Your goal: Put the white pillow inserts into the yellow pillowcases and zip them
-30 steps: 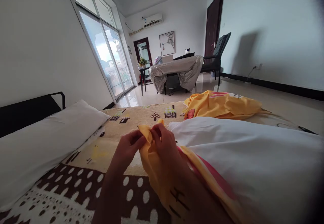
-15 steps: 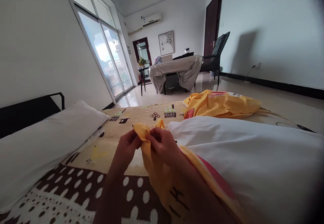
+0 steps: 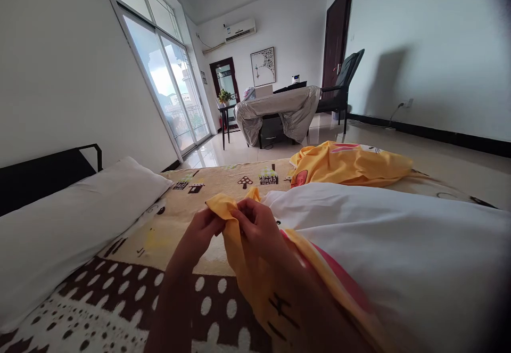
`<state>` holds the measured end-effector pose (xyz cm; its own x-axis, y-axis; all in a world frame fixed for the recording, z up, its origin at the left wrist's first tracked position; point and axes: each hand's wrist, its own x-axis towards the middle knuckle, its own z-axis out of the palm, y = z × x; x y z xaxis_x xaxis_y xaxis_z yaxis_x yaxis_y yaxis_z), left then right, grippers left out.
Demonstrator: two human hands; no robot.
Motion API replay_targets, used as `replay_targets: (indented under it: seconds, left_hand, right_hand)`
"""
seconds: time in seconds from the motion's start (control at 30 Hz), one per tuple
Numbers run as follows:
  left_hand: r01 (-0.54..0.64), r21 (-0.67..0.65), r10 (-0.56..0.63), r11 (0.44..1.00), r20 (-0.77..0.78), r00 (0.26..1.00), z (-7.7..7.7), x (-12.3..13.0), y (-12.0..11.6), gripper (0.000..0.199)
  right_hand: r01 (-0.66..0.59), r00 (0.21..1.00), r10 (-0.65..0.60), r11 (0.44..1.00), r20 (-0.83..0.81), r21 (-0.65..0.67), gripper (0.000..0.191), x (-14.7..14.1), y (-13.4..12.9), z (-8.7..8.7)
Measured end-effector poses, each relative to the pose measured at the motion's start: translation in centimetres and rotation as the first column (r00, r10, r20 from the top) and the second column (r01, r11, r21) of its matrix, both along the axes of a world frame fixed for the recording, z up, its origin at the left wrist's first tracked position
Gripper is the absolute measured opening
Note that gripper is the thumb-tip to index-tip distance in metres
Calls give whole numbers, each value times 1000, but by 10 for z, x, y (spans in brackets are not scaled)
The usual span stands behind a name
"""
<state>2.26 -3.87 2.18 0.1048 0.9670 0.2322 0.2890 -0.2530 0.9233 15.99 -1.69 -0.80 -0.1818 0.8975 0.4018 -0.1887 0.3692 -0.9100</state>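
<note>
Both hands are closed on the edge of a yellow pillowcase [image 3: 235, 246] with black marks and pink and white print. My left hand [image 3: 199, 236] pinches one corner, which sticks up above its fingers. Close beside it, my right hand [image 3: 259, 228] grips the same edge, its fingertips partly hidden in the folds. The cloth hangs down below the hands and runs under my right forearm. Along its right side lies a large white pillow [image 3: 383, 236]; I cannot tell how much of it is inside the cloth.
A second white pillow [image 3: 91, 209] lies at left by the black bed frame [image 3: 48, 169]. Another yellow printed cloth [image 3: 355, 164] lies crumpled beyond the right pillow. A patterned blanket [image 3: 215, 177] covers the bed. Farther off stand a draped table [image 3: 275, 105] and a black chair [image 3: 343, 87].
The left hand has tilted the pinched corner slightly down and to the left. The right hand keeps its grip almost in place.
</note>
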Motion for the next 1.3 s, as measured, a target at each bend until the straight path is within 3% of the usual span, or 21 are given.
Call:
replay_targets:
  seconds: [0.23,0.47,0.63,0.87,0.97,1.17,1.3]
  left_hand:
    - [-1,2,1,1000,73,997,-5,-6,2,20]
    - [44,33,-45,999,48,998,-4,-2,2,20]
    - [98,8,-98,995,-39,994,-4,-4,2,22]
    - [32,-42,-36,999,-105,994,-1,-2,-3,18]
    - [19,-58,-22,998,-53,998,-3,1,-4,18]
    - [107,-94,-83,990,226,971,-9,-1,2,25]
    - [123,-131,-88,984,245,966,-10,0,5,31]
  right_hand:
    - [-38,999,38,999,31,15,36,1,3,-3]
    - [-78,976,77,997,202,-4,36,4,7,-6]
    - [-237,970,242,958,12,-160,37,7,8,-3]
    - [-181,975,149,962,-165,-203,37,-2,11,-8]
    - [-162,971,122,969,-207,-187,39,-4,13,-10]
    - [-198,971,171,966,-165,-165,38,1,8,-5]
    - [-160,985,155,985,-72,-63,33,2,5,-4]
